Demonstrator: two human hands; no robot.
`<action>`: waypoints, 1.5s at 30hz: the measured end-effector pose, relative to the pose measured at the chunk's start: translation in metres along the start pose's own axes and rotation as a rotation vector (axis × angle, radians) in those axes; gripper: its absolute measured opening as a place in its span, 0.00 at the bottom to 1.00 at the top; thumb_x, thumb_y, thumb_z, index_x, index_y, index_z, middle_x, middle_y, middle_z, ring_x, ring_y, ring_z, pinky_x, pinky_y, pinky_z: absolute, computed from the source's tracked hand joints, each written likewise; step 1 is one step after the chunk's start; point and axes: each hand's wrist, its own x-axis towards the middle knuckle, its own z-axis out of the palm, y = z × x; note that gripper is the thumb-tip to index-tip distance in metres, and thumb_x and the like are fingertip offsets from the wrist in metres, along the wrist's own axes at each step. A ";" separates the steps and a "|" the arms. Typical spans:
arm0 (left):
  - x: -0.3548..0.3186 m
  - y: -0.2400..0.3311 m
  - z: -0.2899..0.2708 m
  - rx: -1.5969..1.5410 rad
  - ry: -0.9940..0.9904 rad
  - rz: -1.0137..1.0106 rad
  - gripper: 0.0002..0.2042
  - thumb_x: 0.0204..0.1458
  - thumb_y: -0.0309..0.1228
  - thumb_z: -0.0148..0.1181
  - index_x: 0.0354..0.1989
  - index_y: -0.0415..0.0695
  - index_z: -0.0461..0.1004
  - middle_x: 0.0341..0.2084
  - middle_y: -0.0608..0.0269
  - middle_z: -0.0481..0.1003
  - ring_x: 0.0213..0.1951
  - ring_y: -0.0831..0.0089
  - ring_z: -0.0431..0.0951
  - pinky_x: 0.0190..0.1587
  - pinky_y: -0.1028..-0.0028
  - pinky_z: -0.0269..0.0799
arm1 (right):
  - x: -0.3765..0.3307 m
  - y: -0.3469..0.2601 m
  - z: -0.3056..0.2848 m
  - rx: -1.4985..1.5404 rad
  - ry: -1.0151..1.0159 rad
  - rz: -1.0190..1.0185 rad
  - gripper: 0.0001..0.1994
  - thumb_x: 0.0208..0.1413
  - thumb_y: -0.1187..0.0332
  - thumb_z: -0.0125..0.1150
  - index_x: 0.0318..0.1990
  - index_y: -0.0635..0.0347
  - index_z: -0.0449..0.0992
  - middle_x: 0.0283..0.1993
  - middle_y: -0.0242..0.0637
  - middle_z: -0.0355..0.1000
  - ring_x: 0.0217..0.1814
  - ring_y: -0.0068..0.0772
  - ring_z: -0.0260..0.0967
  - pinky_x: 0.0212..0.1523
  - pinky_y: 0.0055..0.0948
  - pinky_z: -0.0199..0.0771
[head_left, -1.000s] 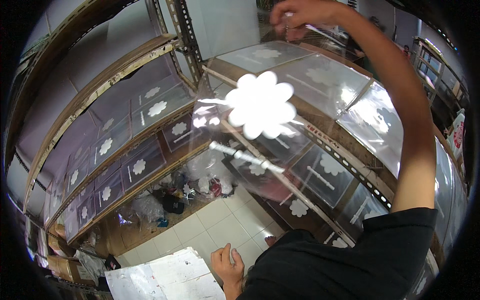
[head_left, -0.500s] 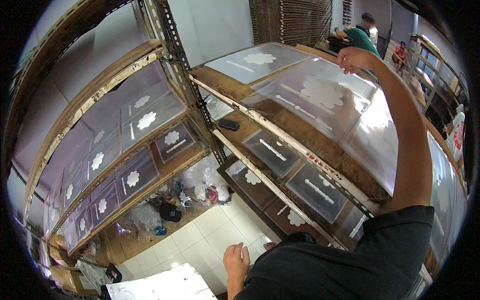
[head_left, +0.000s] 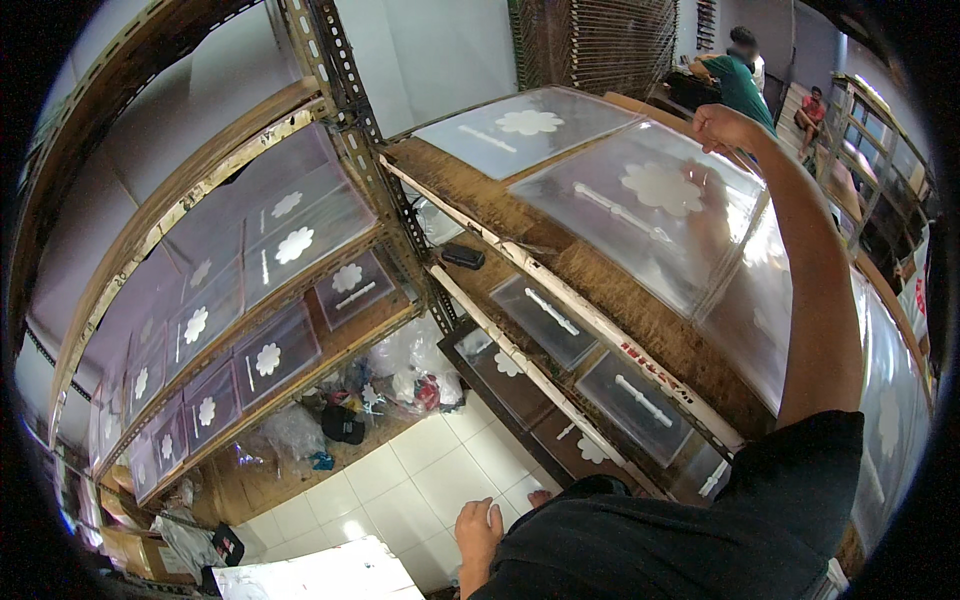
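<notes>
My right arm (head_left: 825,290) reaches out over the upper rack shelf at the right. My right hand (head_left: 728,130) is closed in a pinch near the far edge of a clear plastic sheet (head_left: 560,190); whatever its fingertips hold is too small to make out. This sheet lies on the wooden shelf and carries a white scalloped flower shape (head_left: 662,188) and a white bar shape (head_left: 620,210). Low in front of my body, above the floor, hangs my left hand (head_left: 478,535), its fingers loosely bent and apart, with nothing visible in them.
More patterned clear sheets lie on the lower right shelf and the left rack (head_left: 295,245). A metal post (head_left: 350,130) stands between the racks. A black case (head_left: 462,257) sits below the upper shelf. Plastic bags (head_left: 400,360) lie beneath. Another person (head_left: 735,85) is beyond.
The sheet beside my right hand, blurred and doubled before, now looks flat. My right hand has shifted slightly right and down in view. The left hand has dropped a little.
</notes>
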 end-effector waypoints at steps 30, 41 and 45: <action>-0.002 0.000 0.010 0.002 -0.032 -0.003 0.09 0.52 0.28 0.62 0.38 0.39 0.81 0.29 0.51 0.76 0.30 0.55 0.77 0.36 0.61 0.74 | 0.028 0.036 0.007 -0.076 0.032 -0.121 0.07 0.52 0.79 0.57 0.39 0.61 0.74 0.39 0.38 0.75 0.33 0.27 0.75 0.30 0.31 0.74; -0.006 -0.002 0.010 0.032 -0.062 -0.025 0.09 0.53 0.29 0.61 0.38 0.38 0.81 0.28 0.51 0.77 0.30 0.55 0.78 0.36 0.60 0.74 | 0.037 0.038 -0.002 -0.342 0.134 -0.374 0.04 0.48 0.77 0.58 0.33 0.61 0.76 0.30 0.34 0.74 0.34 0.29 0.74 0.33 0.33 0.73; -0.011 0.001 0.010 0.028 -0.067 -0.023 0.10 0.53 0.29 0.61 0.40 0.38 0.81 0.29 0.51 0.77 0.31 0.55 0.78 0.37 0.60 0.74 | 0.043 0.044 -0.021 -0.389 0.316 -0.540 0.04 0.45 0.74 0.58 0.29 0.62 0.76 0.27 0.38 0.75 0.31 0.31 0.72 0.33 0.35 0.70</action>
